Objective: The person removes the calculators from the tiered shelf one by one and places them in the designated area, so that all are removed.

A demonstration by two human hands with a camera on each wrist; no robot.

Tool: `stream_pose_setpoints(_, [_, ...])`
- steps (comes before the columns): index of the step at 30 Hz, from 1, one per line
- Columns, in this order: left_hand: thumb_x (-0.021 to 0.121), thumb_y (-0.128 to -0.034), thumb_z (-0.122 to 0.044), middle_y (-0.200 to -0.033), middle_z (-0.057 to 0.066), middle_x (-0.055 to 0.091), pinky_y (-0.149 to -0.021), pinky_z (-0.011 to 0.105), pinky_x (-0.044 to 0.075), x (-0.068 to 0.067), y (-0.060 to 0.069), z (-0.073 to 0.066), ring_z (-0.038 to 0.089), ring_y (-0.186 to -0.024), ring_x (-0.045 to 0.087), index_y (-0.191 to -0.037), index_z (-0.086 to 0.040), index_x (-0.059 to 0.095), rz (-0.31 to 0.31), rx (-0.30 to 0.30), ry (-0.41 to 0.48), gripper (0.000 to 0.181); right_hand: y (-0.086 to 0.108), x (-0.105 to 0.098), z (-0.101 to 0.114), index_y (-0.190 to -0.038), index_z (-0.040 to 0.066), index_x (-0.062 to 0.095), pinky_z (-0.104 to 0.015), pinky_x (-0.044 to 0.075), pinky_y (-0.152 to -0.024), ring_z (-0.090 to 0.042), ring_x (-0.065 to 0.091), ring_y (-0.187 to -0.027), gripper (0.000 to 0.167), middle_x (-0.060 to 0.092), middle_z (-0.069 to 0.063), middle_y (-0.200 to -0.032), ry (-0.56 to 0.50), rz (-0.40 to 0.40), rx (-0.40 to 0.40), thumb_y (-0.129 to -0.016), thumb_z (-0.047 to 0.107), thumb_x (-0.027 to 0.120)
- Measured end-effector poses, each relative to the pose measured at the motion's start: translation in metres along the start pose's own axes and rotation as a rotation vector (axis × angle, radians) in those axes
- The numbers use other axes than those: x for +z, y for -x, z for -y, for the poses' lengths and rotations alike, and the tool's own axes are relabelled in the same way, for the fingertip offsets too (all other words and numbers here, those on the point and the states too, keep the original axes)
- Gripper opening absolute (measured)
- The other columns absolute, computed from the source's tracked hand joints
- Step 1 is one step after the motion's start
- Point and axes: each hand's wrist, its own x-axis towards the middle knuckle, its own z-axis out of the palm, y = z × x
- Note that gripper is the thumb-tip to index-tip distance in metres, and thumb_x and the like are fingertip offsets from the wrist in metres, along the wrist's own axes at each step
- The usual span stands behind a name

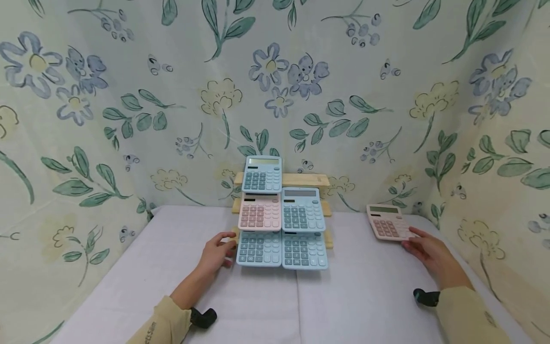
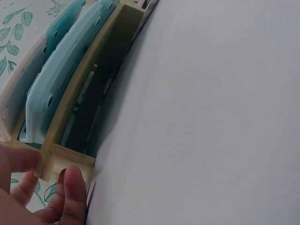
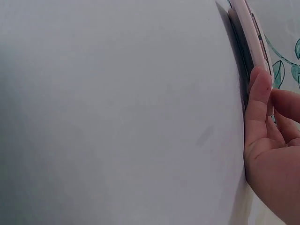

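A wooden rack (image 1: 306,179) (image 2: 71,101) holds several calculators in three rows. At the top left is a blue calculator (image 1: 262,174); below it a pink one (image 1: 259,212) stands beside another blue one (image 1: 302,210). Blue calculators (image 1: 259,249) (image 2: 58,84) also fill the bottom row. The left hand (image 1: 216,253) (image 2: 42,197) grips the rack's lower left end, thumb and fingers on either side of the wood. On the right, the right hand (image 1: 431,253) (image 3: 272,140) pinches the lower right corner of a separate pink calculator (image 1: 388,224) (image 3: 251,33), tilted and off the rack.
A white cloth (image 1: 356,286) covers the table, with a crease running forward from below the rack. Floral fabric (image 1: 275,119) hangs behind and along both sides. Dark straps with black pieces are on both wrists.
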Motion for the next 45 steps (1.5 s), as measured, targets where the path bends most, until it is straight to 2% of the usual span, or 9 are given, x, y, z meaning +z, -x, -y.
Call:
stream_pose_setpoints(3, [0.061,-0.0976,-0.022,-0.112,0.015,0.067,-0.059,0.031,0.055,-0.001,-0.001,0.0,0.022,-0.081,0.062,-0.131,-0.016,0.061,0.0,-0.004,0.008,0.034,-0.001,0.002,0.001,-0.162,0.023,0.016,-0.027,0.057,-0.091,-0.01,0.07,-0.087,0.07,0.04,-0.014,-0.145,0.002,-0.016,0.005,-0.102,0.003,0.046])
stream_pose_setpoints(7, [0.061,-0.0973,-0.022,-0.112,0.014,0.067,-0.059,0.031,0.055,-0.001,-0.002,0.001,0.021,-0.081,0.062,-0.131,-0.016,0.061,0.004,-0.014,0.011,0.034,-0.004,0.004,0.0,-0.162,0.022,0.014,-0.028,0.057,-0.09,-0.009,0.07,-0.086,0.069,0.027,-0.016,-0.158,0.012,-0.03,-0.006,-0.103,0.002,0.045])
stream_pose_setpoints(14, [0.061,-0.098,-0.024,-0.113,0.014,0.067,-0.06,0.031,0.055,-0.002,0.0,0.002,0.021,-0.082,0.063,-0.132,-0.016,0.061,0.007,-0.014,0.001,0.034,-0.009,0.009,-0.006,-0.161,0.019,0.021,-0.028,0.058,-0.086,-0.009,0.07,-0.078,0.069,0.033,-0.017,-0.155,0.039,-0.135,-0.03,-0.101,-0.001,0.047])
stream_pose_setpoints(19, [0.061,-0.0978,-0.023,-0.113,0.014,0.067,-0.06,0.031,0.055,-0.001,0.0,0.002,0.021,-0.082,0.063,-0.131,-0.016,0.061,0.003,-0.01,0.001,0.034,-0.019,0.01,-0.011,-0.162,0.017,0.015,-0.029,0.059,-0.086,-0.006,0.067,-0.073,0.069,0.022,-0.018,-0.165,0.073,-0.21,-0.051,-0.102,0.0,0.044])
stream_pose_setpoints(27, [0.062,-0.0974,-0.023,-0.112,0.014,0.067,-0.059,0.031,0.055,0.001,0.0,0.005,0.022,-0.082,0.063,-0.13,-0.016,0.062,0.003,-0.014,-0.007,0.034,-0.035,0.005,-0.019,-0.162,0.019,0.016,-0.03,0.059,-0.084,-0.007,0.064,-0.08,0.075,0.026,-0.014,-0.165,0.11,-0.308,-0.039,-0.099,-0.003,0.049])
stream_pose_setpoints(34, [0.062,-0.0975,-0.023,-0.111,0.014,0.067,-0.058,0.031,0.055,0.001,-0.001,0.001,0.022,-0.081,0.063,-0.13,-0.017,0.062,-0.004,-0.008,0.007,0.033,-0.039,0.011,-0.018,-0.162,0.017,0.017,-0.029,0.06,-0.078,-0.005,0.065,-0.077,0.071,0.028,-0.017,-0.163,0.21,-0.332,-0.101,-0.101,0.002,0.05])
stream_pose_setpoints(40, [0.062,-0.0978,-0.024,-0.111,0.013,0.067,-0.059,0.031,0.055,0.001,-0.001,0.0,0.022,-0.082,0.063,-0.13,-0.017,0.062,-0.002,-0.011,-0.001,0.033,-0.039,0.011,-0.017,-0.162,0.016,0.019,-0.029,0.06,-0.077,-0.004,0.064,-0.073,0.069,0.03,-0.018,-0.163,0.243,-0.331,-0.098,-0.101,0.002,0.049])
stream_pose_setpoints(45, [0.062,-0.0978,-0.024,-0.111,0.013,0.067,-0.059,0.031,0.055,0.002,-0.001,0.001,0.022,-0.081,0.063,-0.13,-0.017,0.062,-0.003,-0.01,-0.002,0.033,-0.041,0.01,-0.017,-0.161,0.016,0.02,-0.029,0.06,-0.078,-0.007,0.064,-0.08,0.068,0.03,-0.019,-0.163,0.276,-0.331,-0.101,-0.101,0.003,0.049])
